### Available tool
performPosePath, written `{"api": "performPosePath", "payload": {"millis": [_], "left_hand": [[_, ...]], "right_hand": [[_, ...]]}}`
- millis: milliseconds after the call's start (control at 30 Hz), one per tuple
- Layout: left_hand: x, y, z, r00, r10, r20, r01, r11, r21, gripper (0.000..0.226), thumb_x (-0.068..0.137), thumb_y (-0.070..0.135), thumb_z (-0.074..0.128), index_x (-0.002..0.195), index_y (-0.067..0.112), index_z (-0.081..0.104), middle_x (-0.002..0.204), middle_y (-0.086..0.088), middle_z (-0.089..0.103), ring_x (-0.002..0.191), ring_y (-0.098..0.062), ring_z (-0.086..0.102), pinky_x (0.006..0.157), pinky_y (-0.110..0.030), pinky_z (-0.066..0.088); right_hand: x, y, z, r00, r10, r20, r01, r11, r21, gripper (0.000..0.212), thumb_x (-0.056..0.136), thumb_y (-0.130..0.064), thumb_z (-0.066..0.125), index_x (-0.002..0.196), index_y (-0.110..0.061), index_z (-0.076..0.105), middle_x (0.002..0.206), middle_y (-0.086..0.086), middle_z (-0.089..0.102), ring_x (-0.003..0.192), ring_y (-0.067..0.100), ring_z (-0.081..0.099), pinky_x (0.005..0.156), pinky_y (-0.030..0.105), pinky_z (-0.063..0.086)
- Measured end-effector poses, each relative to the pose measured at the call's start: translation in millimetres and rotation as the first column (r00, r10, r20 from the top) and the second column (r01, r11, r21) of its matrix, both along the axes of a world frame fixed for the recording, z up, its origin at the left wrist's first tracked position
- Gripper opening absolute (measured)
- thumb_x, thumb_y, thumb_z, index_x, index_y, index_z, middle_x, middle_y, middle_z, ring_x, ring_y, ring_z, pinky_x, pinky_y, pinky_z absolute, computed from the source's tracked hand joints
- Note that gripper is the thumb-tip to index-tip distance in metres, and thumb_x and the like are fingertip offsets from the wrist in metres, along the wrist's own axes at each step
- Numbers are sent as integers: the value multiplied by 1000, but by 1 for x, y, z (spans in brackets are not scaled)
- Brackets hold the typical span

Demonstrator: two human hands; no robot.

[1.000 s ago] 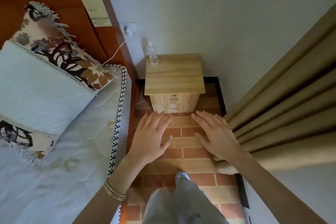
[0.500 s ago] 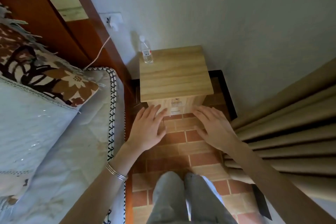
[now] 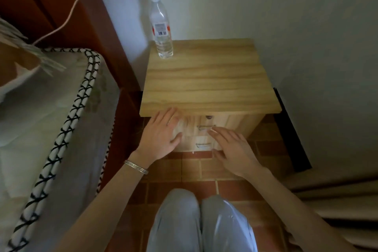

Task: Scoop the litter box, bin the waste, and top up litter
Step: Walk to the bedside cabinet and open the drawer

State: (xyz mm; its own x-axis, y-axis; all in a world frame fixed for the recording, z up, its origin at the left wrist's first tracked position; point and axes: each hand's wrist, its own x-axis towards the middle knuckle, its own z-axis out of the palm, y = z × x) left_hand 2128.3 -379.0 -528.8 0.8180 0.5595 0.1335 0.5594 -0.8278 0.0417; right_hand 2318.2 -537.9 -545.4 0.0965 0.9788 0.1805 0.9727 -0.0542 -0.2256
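Narrow floor (image 3: 190,172) between bed (image 3: 51,129) and curtain (image 3: 337,200) — left hand (image 3: 161,137), right hand (image 3: 233,149) straight-fingered at nightstand (image 3: 204,80), each grip empty.

Person, head view: left hand (image 3: 161,139) and right hand (image 3: 233,149) are both bare, the nails showing pale at the fingertips. The left forearm (image 3: 98,200) and right forearm (image 3: 296,200) are uncovered all the way to the lower edge of the view. Left wrist carries a set of thin silver-coloured bangles (image 3: 136,167), several narrow hoops stacked close together. The legs are in loose trousers (image 3: 200,225) of pale grey-blue cloth, smooth, slightly shiny where light hits the right leg, with soft lengthwise folds.
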Motion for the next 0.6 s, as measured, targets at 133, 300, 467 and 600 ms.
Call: {"api": "performPosePath", "payload": {"millis": [133,300,467,600], "left_hand": [[7,28,-43,995,-18,98,10,997,74,64,91,49,31,141,12,40,144,-6,44,135,-22,37,112,-42,26],[5,43,-66,990,-47,130,29,991,131,65,92,52,38,147,17,29,152,-1,31,142,-16,23,117,-40,16],[6,44,-63,981,-48,187,41,998,43,67,90,54,40,146,19,32,152,1,31,143,-13,20,118,-38,13],[9,44,-73,956,-23,292,10,999,48,67,87,54,47,144,20,37,150,4,35,141,-12,24,118,-38,14]], "right_hand": [[8,22,-61,1000,-1,15,0,998,64,51,83,-36,54,132,-24,43,130,-2,54,117,19,52,96,39,41],[19,47,-97,1000,7,-5,-7,1000,24,53,86,-30,58,137,-25,41,138,-3,46,125,18,44,105,38,32],[20,62,-100,999,-34,-29,31,996,-81,53,90,-31,54,139,-25,36,142,-3,42,131,17,38,108,37,26],[22,67,-114,998,-55,12,56,996,-70,53,87,-32,57,136,-22,41,130,1,51,122,21,46,104,37,31]]}}
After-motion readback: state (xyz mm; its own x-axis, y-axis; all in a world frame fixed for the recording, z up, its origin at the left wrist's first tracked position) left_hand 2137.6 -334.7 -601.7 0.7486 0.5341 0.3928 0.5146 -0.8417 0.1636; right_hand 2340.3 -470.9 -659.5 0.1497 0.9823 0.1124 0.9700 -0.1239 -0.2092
